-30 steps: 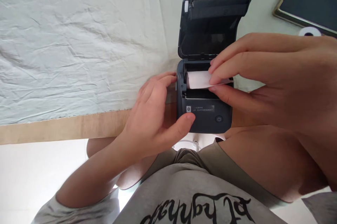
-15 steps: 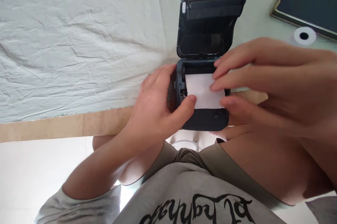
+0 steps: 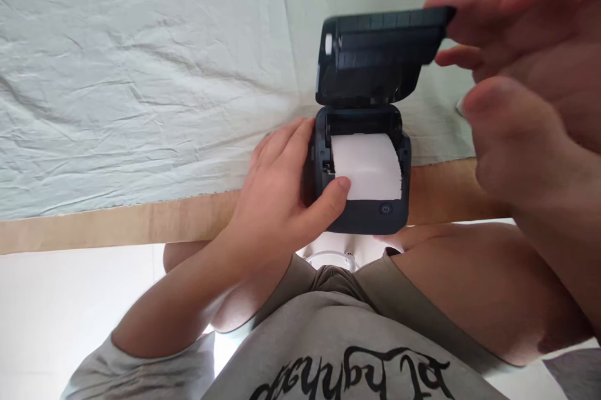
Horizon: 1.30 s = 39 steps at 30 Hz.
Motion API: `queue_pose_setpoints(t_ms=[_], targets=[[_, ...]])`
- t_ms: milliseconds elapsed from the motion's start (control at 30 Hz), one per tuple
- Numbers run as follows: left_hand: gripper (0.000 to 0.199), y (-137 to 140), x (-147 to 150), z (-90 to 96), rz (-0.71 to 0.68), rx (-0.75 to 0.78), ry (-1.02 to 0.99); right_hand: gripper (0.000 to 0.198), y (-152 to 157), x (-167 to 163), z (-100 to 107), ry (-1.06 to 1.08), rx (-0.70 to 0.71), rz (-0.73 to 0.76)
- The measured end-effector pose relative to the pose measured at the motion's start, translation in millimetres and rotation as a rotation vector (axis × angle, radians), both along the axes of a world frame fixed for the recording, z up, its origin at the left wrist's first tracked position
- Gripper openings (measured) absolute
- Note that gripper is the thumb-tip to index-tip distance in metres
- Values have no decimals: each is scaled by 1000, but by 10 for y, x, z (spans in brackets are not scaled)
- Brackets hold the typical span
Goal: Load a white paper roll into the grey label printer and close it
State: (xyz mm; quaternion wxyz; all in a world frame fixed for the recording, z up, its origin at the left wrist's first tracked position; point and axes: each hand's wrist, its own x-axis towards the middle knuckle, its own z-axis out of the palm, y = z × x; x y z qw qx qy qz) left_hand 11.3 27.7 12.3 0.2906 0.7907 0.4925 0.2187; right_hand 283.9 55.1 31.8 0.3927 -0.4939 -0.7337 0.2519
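Observation:
A small dark portable printer (image 3: 361, 218) sits at the table's front edge with its lid (image 3: 375, 74) raised. White paper (image 3: 370, 165) lies across its compartment and reaches over the front rim, beside the power button. My left hand (image 3: 284, 181) grips the printer from the left, fingers along its side and thumb pressing the paper's left front corner. At the upper right, my right hand (image 3: 526, 68) has its fingers spread, and fingertips touch the lid's top right corner, some of them behind it. The thumb stands apart from the lid.
A pale, wrinkled cloth (image 3: 141, 87) covers the table, whose bare wooden edge (image 3: 117, 215) shows in front. My legs are below that edge. A small white sliver (image 3: 461, 106) peeks out beside my right thumb; the rest of it is hidden.
My right hand has left the paper and moved up and right to the lid, which now leans further forward. It covers the phone and most of the small roll. My left hand stays put.

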Motion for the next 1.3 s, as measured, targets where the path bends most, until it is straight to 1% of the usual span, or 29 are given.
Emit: queue_pose_setpoints(t_ms=[33, 100, 167, 233, 333, 433, 533, 633, 867, 1000, 1167, 1300], targets=[[67, -2, 14, 12, 6, -7, 3, 56, -34, 10, -10, 14, 37, -23], [68, -1, 33, 29, 9, -18, 3, 58, -88, 28, -35, 22, 110, -61], [70, 4, 38, 34, 3, -25, -1, 58, -113, 35, -53, 5, 138, -58], [71, 9, 30, 31, -3, -31, 0, 47, -103, 36, -59, -37, 121, 8], [73, 13, 5, 24, -8, -31, -2, 35, -45, 47, -75, -111, 87, 182], [73, 19, -22, 21, -32, -39, -37, 39, 22, 77, -127, -230, 39, 281], [62, 23, -42, 12, -48, -48, -106, 49, 76, 114, -194, -276, -49, 317], [56, 14, -52, -7, -38, -54, -164, 55, 112, 147, -235, -268, -88, 323], [64, -7, -63, -38, -17, -62, -164, 48, 88, 96, -232, -188, -159, 324], [65, 2, -56, -29, -21, -62, -155, 50, 82, 68, -239, -172, -205, 325], [65, -8, -56, -25, -17, -60, -153, 51, 105, 80, -270, -172, -182, 312], [65, -25, -61, -34, -13, -53, -165, 49, 107, 99, -233, -205, -163, 303]])
